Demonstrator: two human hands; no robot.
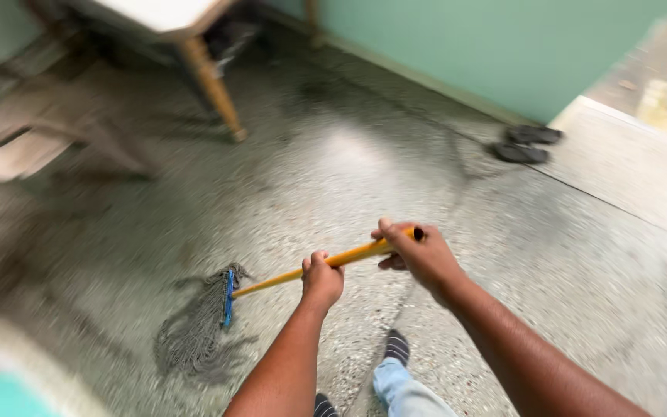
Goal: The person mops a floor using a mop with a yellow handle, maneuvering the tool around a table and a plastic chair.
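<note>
Both hands [323, 279] [418, 255] — fists round mop handle [283, 281]

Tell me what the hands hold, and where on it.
Both hold a mop by its yellow handle: the right hand at the top end, the left hand lower down the shaft.

Motion blur smears the chair [48, 147] at left and the table [171, 19], whose top runs off the upper edge. The sandals [526, 144] by the wall are too blurred for detail. The mop [198, 324] strands smear together.
</note>
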